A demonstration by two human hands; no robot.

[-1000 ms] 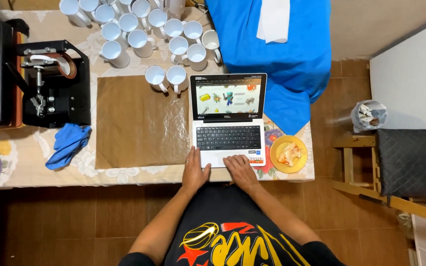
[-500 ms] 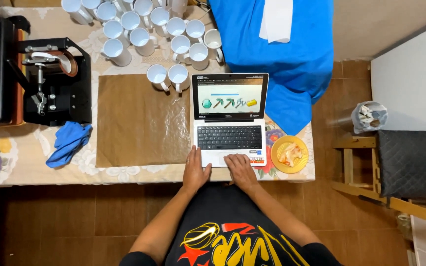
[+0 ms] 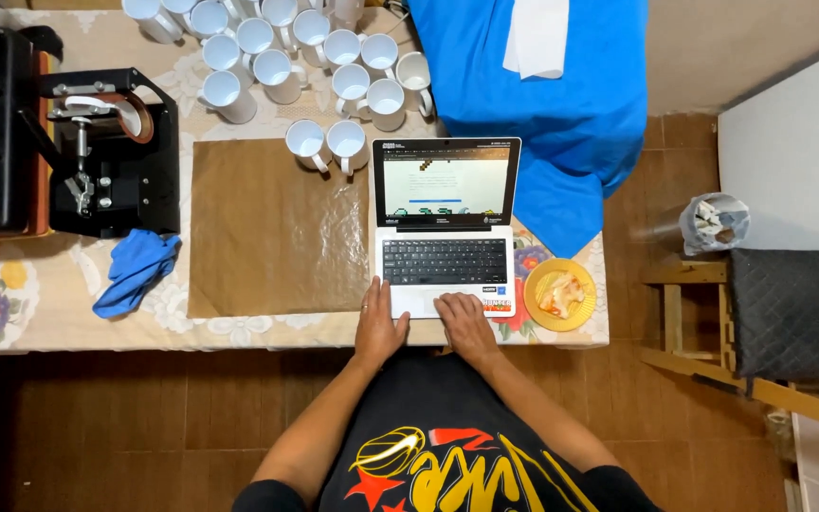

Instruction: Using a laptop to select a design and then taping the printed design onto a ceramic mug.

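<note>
While both hands rest at the near edge of the worktop (image 3: 267,332), the open laptop (image 3: 445,228) lies directly ahead of them, its screen facing the person and its hinge running left to right across the view. The laptop's longer side runs away from the person, from palm rest to the top of the raised screen. The right hand (image 3: 464,322) sits on the palm rest at the touchpad, fingers (image 3: 449,305) relaxed and slightly curled, pressing down and gripping nothing. The left hand (image 3: 377,322) lies flat at the laptop's near-left corner, fingers (image 3: 372,292) spread and loose, holding nothing; it overlaps the laptop's edge and the worktop. The right hand is the nearer one to the keyboard's middle. Left of the laptop lies a brown paper sheet (image 3: 277,228), beyond it a cluster of white mugs (image 3: 334,66), and at far left a black mug press (image 3: 111,156) with a blue cloth (image 3: 135,270) just below it. A yellow plate (image 3: 559,294) sits just right of the laptop.
</note>
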